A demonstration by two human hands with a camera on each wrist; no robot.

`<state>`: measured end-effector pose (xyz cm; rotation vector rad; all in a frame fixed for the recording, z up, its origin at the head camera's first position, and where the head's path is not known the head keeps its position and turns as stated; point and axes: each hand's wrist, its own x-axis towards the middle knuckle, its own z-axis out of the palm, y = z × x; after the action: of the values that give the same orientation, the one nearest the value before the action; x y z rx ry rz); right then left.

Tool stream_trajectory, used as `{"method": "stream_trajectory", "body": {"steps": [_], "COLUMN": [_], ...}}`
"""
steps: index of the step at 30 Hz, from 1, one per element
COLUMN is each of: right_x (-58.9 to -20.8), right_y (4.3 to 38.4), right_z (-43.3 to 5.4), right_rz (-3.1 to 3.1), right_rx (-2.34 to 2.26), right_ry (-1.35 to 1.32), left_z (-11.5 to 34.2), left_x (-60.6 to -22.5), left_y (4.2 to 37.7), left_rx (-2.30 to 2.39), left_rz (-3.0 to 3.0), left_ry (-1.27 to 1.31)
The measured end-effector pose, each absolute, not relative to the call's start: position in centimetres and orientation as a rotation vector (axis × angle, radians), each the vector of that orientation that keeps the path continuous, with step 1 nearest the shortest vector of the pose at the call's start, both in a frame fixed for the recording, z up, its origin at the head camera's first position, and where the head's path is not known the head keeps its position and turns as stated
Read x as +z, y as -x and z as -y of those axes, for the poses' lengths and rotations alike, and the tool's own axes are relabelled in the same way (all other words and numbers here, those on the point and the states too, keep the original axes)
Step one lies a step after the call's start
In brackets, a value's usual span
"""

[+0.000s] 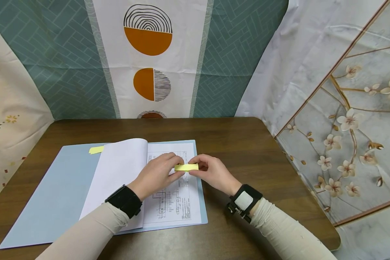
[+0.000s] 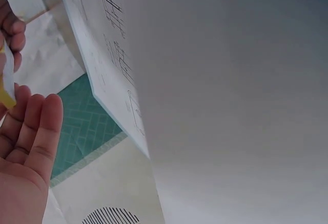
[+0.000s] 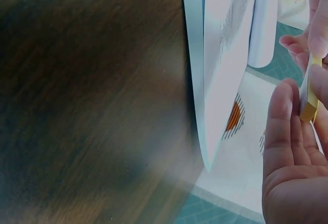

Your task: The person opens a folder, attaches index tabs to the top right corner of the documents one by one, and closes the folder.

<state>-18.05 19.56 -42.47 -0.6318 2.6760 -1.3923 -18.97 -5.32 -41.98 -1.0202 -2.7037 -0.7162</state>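
Observation:
A small pad of yellow sticky notes (image 1: 186,167) is held between both hands above the open pages. My left hand (image 1: 159,170) pinches its left end between thumb and fingers. At the other end my right hand (image 1: 216,173) pinches it too. The pad's yellow edge (image 3: 309,108) and pale face show in the right wrist view. Beneath the hands lies a printed sheet (image 1: 169,213) with technical drawings, in an open light blue folder (image 1: 48,195). A blank white page (image 1: 117,169) is turned to the left, its top bulging upward. One yellow sticky note (image 1: 96,150) juts from that page's upper left edge.
The folder lies on a dark brown wooden table (image 1: 247,151), which stretches to the right of it. Patterned cloths hang behind the table, a green and white one (image 1: 195,54) at the back and a flowered one (image 1: 360,144) at right.

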Motion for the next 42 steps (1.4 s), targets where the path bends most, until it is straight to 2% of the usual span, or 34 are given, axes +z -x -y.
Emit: {"method": "stream_trajectory", "body": {"steps": [25, 42], "right_x": [-42.3, -41.8], "right_y": [18.0, 17.9], "right_z": [-19.4, -18.7], "right_rz": [-2.793, -2.744], "right_rx": [-1.285, -1.303], "right_ry": [0.710, 0.581], "left_z": [5.2, 5.1], "left_x": [-42.1, -42.0], "left_y": [18.9, 18.8], "left_rx": [-0.623, -0.541], "left_rz": [2.653, 2.646], "left_ry": [1.031, 1.028]}}
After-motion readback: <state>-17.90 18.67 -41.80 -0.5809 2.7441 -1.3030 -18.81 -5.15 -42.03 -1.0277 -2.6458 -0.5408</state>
